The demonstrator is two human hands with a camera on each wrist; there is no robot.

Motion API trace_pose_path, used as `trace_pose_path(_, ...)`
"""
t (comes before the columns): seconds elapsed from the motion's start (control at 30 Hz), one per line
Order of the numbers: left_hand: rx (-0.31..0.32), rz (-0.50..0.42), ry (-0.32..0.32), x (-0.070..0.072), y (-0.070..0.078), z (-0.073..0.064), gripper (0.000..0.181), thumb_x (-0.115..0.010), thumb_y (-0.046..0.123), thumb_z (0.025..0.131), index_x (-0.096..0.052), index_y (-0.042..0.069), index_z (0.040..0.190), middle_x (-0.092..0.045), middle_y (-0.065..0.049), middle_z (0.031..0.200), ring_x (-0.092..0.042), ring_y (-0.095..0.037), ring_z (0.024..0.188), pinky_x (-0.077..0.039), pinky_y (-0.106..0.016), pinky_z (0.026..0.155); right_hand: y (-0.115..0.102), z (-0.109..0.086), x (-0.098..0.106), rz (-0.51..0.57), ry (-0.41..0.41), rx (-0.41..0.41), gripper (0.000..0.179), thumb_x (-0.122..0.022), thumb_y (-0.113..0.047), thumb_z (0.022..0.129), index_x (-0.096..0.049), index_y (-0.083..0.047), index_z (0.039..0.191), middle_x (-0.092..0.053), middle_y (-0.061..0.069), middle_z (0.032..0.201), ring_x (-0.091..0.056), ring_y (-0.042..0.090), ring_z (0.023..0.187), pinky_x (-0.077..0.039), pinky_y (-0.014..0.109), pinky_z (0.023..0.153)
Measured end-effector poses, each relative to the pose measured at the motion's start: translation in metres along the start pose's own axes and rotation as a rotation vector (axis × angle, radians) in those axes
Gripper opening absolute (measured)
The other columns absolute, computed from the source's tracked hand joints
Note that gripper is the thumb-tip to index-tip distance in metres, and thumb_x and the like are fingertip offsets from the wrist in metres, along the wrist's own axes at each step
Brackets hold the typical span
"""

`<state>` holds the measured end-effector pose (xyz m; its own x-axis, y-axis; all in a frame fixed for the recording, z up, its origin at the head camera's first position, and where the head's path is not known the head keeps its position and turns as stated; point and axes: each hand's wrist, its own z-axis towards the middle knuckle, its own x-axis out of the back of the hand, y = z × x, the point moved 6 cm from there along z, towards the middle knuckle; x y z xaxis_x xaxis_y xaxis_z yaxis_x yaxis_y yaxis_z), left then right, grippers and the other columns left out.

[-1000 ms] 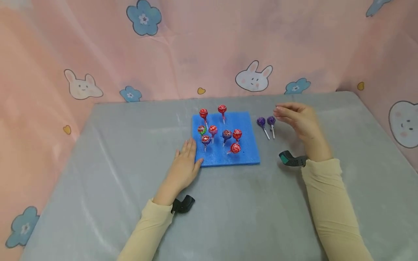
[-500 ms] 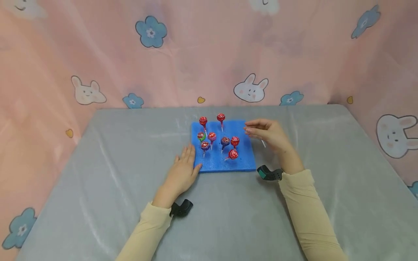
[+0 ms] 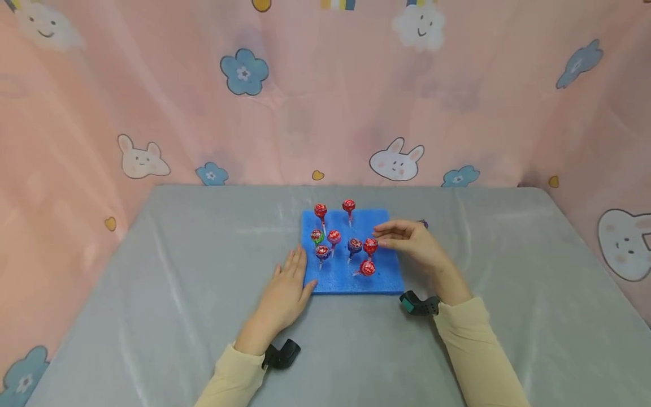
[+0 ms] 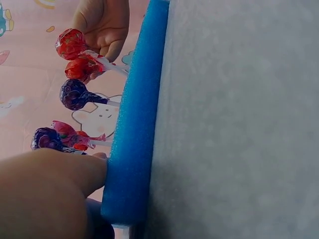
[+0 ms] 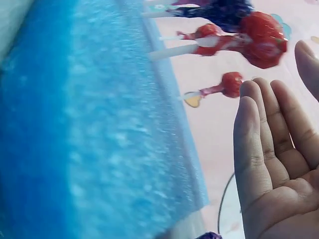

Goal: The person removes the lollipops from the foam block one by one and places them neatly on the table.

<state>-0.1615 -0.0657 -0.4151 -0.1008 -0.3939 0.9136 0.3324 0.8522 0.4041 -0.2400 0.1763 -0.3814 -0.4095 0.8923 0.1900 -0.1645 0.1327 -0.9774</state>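
Note:
A blue foam board (image 3: 335, 282) lies on the table with several wrapped lollipops stuck in it by their sticks. My left hand (image 3: 285, 291) lies along the board's left edge, fingers straight, its thumb at the front corner. Over the board's right side is my right hand (image 3: 414, 243), holding nothing. Its fingertips are close to a red lollipop (image 3: 370, 245); the right wrist view has the fingers straight and the thumb apart. Nearby stand a dark blue lollipop (image 3: 354, 245) and a tilted red lollipop (image 3: 367, 268). Two red lollipops (image 3: 348, 206) rise at the back.
Behind my right hand, a purple lollipop (image 3: 423, 224) on the grey table (image 3: 508, 254) is mostly hidden. A pink patterned curtain (image 3: 305, 113) hangs along the table's back edge. Black wrist cameras (image 3: 419, 304) sit on both wrists.
My right hand has moved left from beside two loose purple lollipops to the board's right side. My left hand stays at the board's edge. The head view has tilted up.

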Motion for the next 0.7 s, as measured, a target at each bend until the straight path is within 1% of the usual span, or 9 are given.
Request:
trace_pose_path(0.03,-0.002,0.003,0.001,0.000,0.000,0.000,0.065,-0.046,0.031,0.101,-0.023,-0.008,0.147,-0.019,-0.021,0.154,-0.017,-0.035,0.142,-0.019,-0.056,0.110,0.001,0.000,-0.002,-0.003,-0.003,-0.004,0.031,-0.064,0.004,0.088,-0.056,0.019,0.114,-0.068,0.013,0.105,-0.066,0.010,0.091,-0.051,0.023,0.084)
trace_pose_path(0.13,-0.002,0.008,0.004,-0.002,0.000,-0.001,0.064,-0.046,0.032,0.101,-0.024,-0.008,0.147,-0.019,-0.021,0.154,-0.017,-0.034,0.142,-0.019,-0.055,0.110,0.003,-0.001,-0.005,-0.017,-0.010,-0.013,0.031,-0.065,0.003,0.087,-0.057,0.018,0.114,-0.067,0.014,0.107,-0.066,0.010,0.092,-0.051,0.023,0.083)
trace_pose_path(0.23,0.004,0.011,0.009,-0.003,0.000,-0.001,0.065,-0.046,0.032,0.101,-0.024,-0.007,0.147,-0.019,-0.020,0.155,-0.017,-0.034,0.142,-0.019,-0.055,0.110,0.006,-0.002,-0.006,-0.037,-0.021,-0.042,0.033,-0.066,-0.001,0.087,-0.058,0.015,0.115,-0.066,0.015,0.109,-0.065,0.010,0.093,-0.051,0.024,0.083)
trace_pose_path(0.27,0.004,0.009,0.011,-0.004,0.000,-0.002,0.065,-0.046,0.032,0.101,-0.024,-0.007,0.147,-0.019,-0.020,0.154,-0.018,-0.034,0.142,-0.019,-0.055,0.110,0.007,-0.002,-0.006,-0.043,-0.027,-0.048,0.033,-0.067,-0.002,0.087,-0.058,0.014,0.115,-0.065,0.018,0.110,-0.065,0.010,0.094,-0.051,0.024,0.083)
trace_pose_path(0.37,0.005,0.005,0.015,-0.004,0.000,-0.002,0.064,-0.046,0.031,0.101,-0.024,-0.007,0.147,-0.020,-0.021,0.154,-0.018,-0.035,0.142,-0.019,-0.055,0.110,0.009,-0.003,-0.006,-0.055,-0.036,-0.067,0.034,-0.067,-0.004,0.087,-0.059,0.013,0.116,-0.065,0.018,0.110,-0.065,0.010,0.094,-0.051,0.024,0.084)
trace_pose_path(0.57,0.004,0.007,0.022,-0.003,0.001,-0.003,0.063,-0.046,0.031,0.101,-0.025,-0.007,0.147,-0.021,-0.021,0.154,-0.019,-0.035,0.141,-0.020,-0.056,0.110,0.011,-0.006,-0.007,-0.052,-0.042,-0.069,0.035,-0.067,-0.005,0.087,-0.059,0.013,0.116,-0.064,0.020,0.112,-0.065,0.010,0.095,-0.050,0.023,0.084)
trace_pose_path(0.7,0.006,0.021,0.029,-0.003,0.000,-0.005,0.063,-0.046,0.032,0.101,-0.026,-0.007,0.147,-0.022,-0.020,0.154,-0.020,-0.034,0.141,-0.021,-0.055,0.109,0.012,-0.006,-0.009,-0.059,-0.049,-0.073,0.035,-0.068,-0.006,0.087,-0.060,0.012,0.116,-0.062,0.023,0.114,-0.065,0.011,0.095,-0.050,0.023,0.084)
